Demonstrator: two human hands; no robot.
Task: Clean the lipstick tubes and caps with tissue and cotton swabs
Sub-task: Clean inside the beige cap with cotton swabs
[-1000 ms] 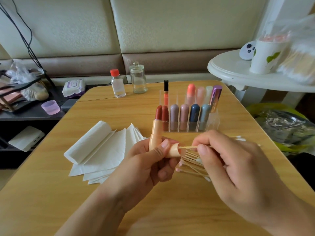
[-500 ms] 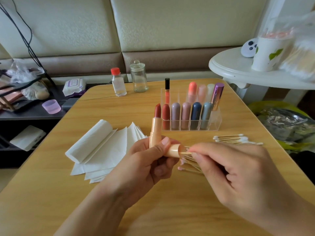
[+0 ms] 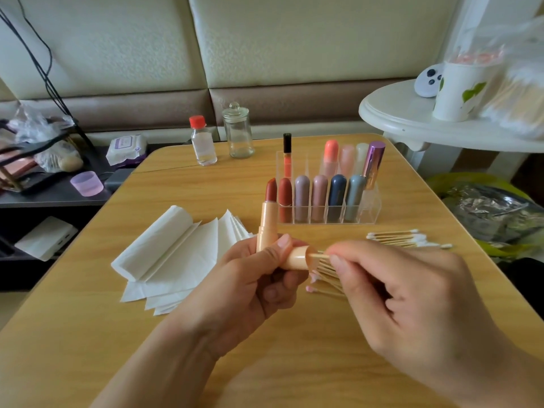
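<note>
One peach cap (image 3: 297,257), swab (image 3: 319,256) inside.

A light wooden table (image 3: 88,334) carried a fan of white tissues (image 3: 176,260) at its left, a clear organizer (image 3: 368,213) of lipsticks near the middle, and a red-capped bottle (image 3: 203,142) beside a lidded glass jar (image 3: 238,131) at the far edge. Clean cotton swabs (image 3: 406,238) lay at the right, used swabs (image 3: 323,278) nearer.

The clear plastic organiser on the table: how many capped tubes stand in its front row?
5 in the clear plastic organiser, left to right: rust-red, mauve, dusty pink, navy, grey-blue. None seems hidden.
</note>
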